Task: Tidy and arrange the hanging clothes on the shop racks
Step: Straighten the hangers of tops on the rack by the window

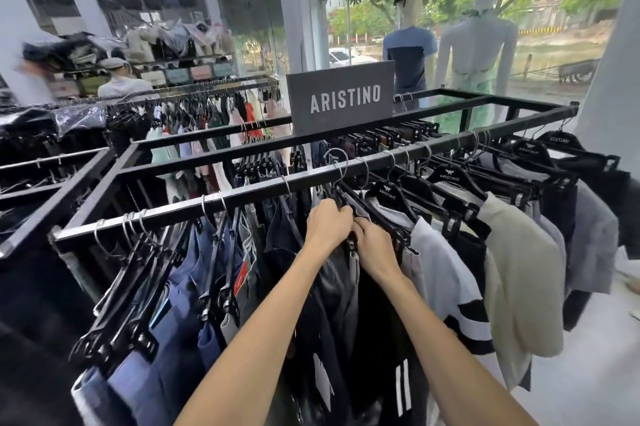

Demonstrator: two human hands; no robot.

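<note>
Both my hands meet mid-rail on the black square-tube metal rack [194, 209]: left hand [327, 221] and right hand [375, 249] each seem pinched on one black plastic clip hanger [349, 204], though fingertips hide in cloth. Toward the rack's right end, pale shirts [519, 273] hang evenly; toward the left end, blue trousers [166, 314] slump crooked, still to straighten. Bare rail left of my grip gives sliding room; the right is crowded.

Bright window daylight, blurred warped edges
</note>
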